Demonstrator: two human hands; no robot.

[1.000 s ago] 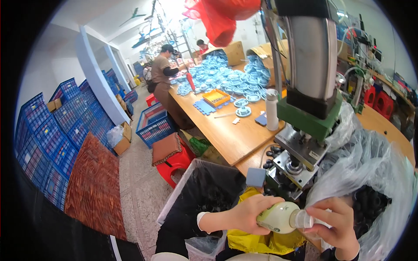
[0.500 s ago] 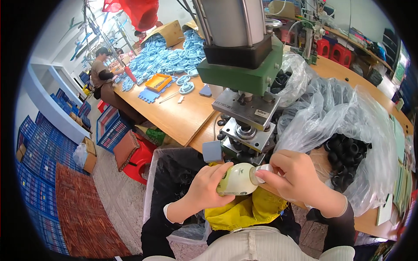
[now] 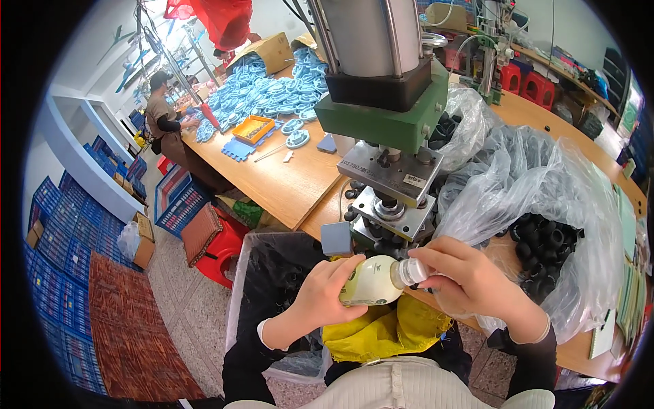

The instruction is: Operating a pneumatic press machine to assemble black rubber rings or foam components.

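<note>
Clearly largest, the green-and-grey press [image 3: 381, 119] fills the upper centre of the frame, its steel plate [image 3: 392, 170] bearing dark characters. At lower centre, the left hand [image 3: 317, 293] clamps a pale yellow bottle [image 3: 373, 281] lying sideways, while the right hand [image 3: 466, 276] has its fingers at the clear cap [image 3: 413, 272]. Since half a second ago the right thumb has shifted, baring more cap; the grip there seems to be changing. Smallest, the bottle's dark print is illegible.
</note>
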